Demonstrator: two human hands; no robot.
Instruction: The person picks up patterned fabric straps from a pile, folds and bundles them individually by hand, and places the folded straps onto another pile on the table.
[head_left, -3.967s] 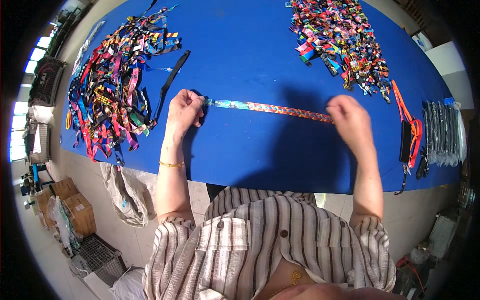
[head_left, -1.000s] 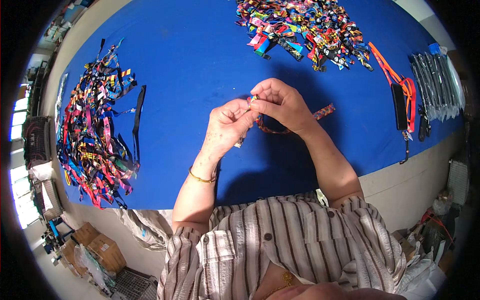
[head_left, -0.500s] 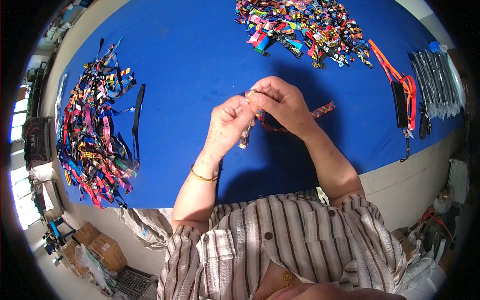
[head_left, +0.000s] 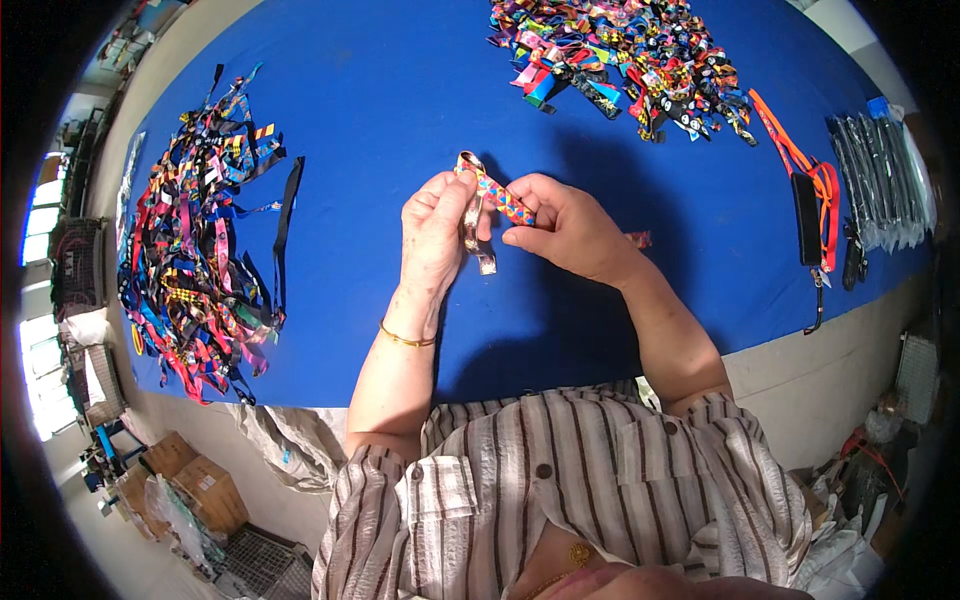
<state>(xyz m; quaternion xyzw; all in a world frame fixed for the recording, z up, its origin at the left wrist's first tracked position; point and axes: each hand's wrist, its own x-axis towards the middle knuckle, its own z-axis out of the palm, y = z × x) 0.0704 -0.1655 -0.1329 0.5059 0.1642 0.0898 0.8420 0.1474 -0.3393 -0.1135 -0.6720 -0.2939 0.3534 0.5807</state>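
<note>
We've got the patterned strap (head_left: 509, 205) looped above the blue bench (head_left: 380, 100), left hand (head_left: 437, 222) pinching near the fold (head_left: 467, 158), right hand (head_left: 572, 230) holding farther along; fold's made, but the short end (head_left: 487, 264) hangs free, so we'd call it partway.

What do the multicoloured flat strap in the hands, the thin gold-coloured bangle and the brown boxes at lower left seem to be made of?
Multicoloured flat strap: probably printed fabric ribbon, slight sheen; it bends into a loop.
Thin gold-coloured bangle: likely polished metal, since it glints; plating can't be told.
Brown boxes: apparently matt cardboard, from the flat tan sides.
</note>
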